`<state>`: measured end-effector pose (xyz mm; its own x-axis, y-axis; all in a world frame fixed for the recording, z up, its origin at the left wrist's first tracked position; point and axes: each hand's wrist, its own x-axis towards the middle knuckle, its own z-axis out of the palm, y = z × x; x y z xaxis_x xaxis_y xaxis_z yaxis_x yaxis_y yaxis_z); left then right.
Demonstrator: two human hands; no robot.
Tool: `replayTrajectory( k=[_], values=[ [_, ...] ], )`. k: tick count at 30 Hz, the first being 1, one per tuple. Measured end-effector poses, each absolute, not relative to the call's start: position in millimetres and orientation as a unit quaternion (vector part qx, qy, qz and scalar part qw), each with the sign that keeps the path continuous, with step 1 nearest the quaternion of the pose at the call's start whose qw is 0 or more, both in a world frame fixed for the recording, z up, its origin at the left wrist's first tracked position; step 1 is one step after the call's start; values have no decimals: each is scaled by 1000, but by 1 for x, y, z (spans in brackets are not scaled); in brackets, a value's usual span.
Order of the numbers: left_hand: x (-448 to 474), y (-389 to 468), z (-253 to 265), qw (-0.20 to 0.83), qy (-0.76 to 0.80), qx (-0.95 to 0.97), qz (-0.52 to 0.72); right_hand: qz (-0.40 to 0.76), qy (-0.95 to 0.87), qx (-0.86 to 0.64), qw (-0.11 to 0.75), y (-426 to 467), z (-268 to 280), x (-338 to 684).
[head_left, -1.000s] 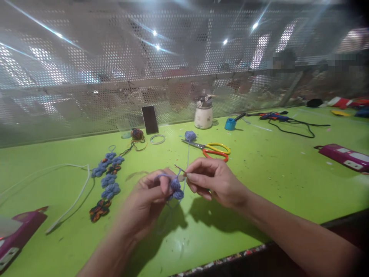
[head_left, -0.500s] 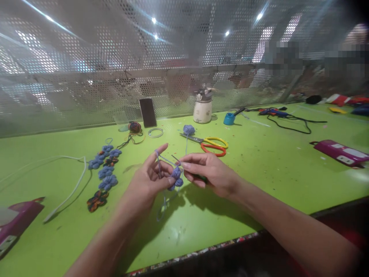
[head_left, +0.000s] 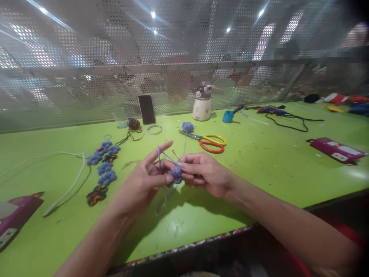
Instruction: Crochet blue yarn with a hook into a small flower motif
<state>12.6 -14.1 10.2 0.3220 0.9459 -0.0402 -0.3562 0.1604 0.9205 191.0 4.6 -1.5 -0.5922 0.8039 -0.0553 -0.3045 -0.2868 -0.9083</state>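
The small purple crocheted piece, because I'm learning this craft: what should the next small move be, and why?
Perhaps catch the straight purple yarn strand with the thin metal hook. The left hand pinches the purple crocheted piece while that hand's raised index finger holds the strand out, and the right hand has the hook's tip close by.

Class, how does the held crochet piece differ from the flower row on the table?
The crochet piece is held in the left hand; the flower row lies on the table. The crochet piece is plain purple-blue; the flower row also has dark, orange-streaked flowers. Both are yarn.
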Motion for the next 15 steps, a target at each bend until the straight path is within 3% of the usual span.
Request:
replayTrajectory(
  k=[5, 11, 15],
  values=[
    [14, -13, 9, 698, 320, 412, 491, 758, -471, -243, 382, 6, -3, 190],
    [19, -14, 8, 611, 377, 469, 515, 650, -560, -315, 406, 6, -1, 191],
    [18, -15, 8, 647, 360, 463, 487, 710, -524, -287, 373, 4, 0, 190]
  ],
)
